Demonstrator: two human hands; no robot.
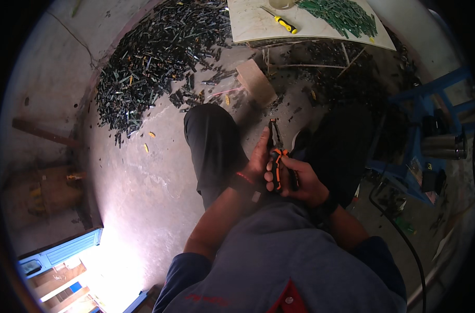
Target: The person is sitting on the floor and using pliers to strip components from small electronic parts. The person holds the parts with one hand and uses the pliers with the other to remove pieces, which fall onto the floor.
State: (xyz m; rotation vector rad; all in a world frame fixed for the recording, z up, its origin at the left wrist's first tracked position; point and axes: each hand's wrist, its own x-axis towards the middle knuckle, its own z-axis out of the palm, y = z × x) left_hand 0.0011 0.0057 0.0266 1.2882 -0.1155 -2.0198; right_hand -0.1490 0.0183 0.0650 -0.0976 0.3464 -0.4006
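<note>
Pliers [277, 169] with orange and black handles are gripped in my right hand [305, 182], whose fingers wrap round the handles. Their dark jaws point away from me, between my knees. Close along the left side of the jaws is my left hand [256, 159], a red string at its wrist. Its fingers look closed beside a narrow dark edge; what they hold is too dark and small to make out. A tiny copper-coloured bit [273, 120] shows at the far end of the jaws.
Black strips [143, 68] lie heaped on the floor at the far left. A pale table [248, 26] bears a yellow-handled screwdriver [286, 24] and green strips [341, 15]. Before it lies a brown block [256, 83]. A blue frame [409, 156] with a metal cylinder [444, 147] stands right.
</note>
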